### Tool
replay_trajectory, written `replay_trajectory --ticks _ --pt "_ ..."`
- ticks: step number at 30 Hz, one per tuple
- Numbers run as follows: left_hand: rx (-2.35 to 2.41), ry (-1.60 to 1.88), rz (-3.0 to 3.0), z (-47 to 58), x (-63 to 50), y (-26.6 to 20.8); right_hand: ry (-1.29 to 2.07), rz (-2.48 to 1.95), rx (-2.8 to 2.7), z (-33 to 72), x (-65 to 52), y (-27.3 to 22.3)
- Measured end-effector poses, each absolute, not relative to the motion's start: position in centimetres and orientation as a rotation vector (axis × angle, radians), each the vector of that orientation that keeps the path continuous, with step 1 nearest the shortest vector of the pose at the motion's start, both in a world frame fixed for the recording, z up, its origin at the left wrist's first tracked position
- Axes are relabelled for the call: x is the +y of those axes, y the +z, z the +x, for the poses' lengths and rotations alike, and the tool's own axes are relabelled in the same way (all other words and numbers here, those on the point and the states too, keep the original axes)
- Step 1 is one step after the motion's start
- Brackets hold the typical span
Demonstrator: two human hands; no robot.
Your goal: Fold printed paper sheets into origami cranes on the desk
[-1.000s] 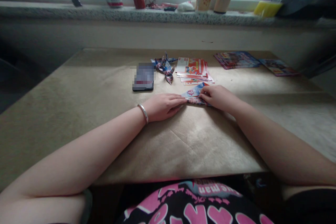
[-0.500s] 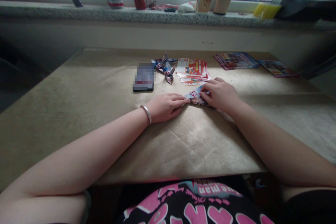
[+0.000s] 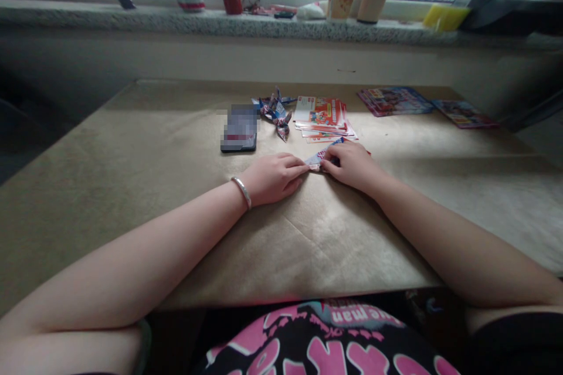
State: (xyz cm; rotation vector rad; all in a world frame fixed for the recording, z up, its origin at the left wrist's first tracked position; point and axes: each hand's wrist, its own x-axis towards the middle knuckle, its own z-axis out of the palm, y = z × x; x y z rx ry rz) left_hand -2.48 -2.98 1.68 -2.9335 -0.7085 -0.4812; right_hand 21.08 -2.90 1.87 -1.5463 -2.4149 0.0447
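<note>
my blue-and-white folded strip (image 3: 315, 158) is thin printed paper, smooth, crisp-edged. creased dark-blue folded figures (image 3: 275, 111) look like printed paper too, slight sheen. orange-and-white rectangular cards (image 3: 325, 112): smooth printed paper or card. beige table covering (image 3: 272, 258): soft sheen, faint creases, cloth or leatherette, can't tell. my silver round bangle (image 3: 243, 191): shiny metal. grey speckled windowsill (image 3: 145, 22): stone-look. my black-and-pink printed shirt (image 3: 325, 354): matt cloth.

Left hand (image 3: 271, 180) – palm down, fingers (image 3: 295, 171) extended | right hand (image 3: 350, 165) – fingers curled | 2 forearms (image 3: 167, 246) angled inward
</note>
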Motion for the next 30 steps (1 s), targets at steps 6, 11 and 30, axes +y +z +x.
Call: replay_trajectory --ticks 6,11,30 --pt "-0.748 -0.395 -2.863 -2.39 -3.07 2.03 0.137 -1.574 -2.343 21.44 -2.68 1.58" --pt "-0.806 -0.364 -2.847 -2.39 -3.1 2.01 0.151 -1.632 -2.361 21.38 -2.39 1.7" --pt "-0.767 -0.341 -2.849 -2.66 -2.96 1.96 0.081 -1.717 -2.417 21.14 -2.52 1.91"
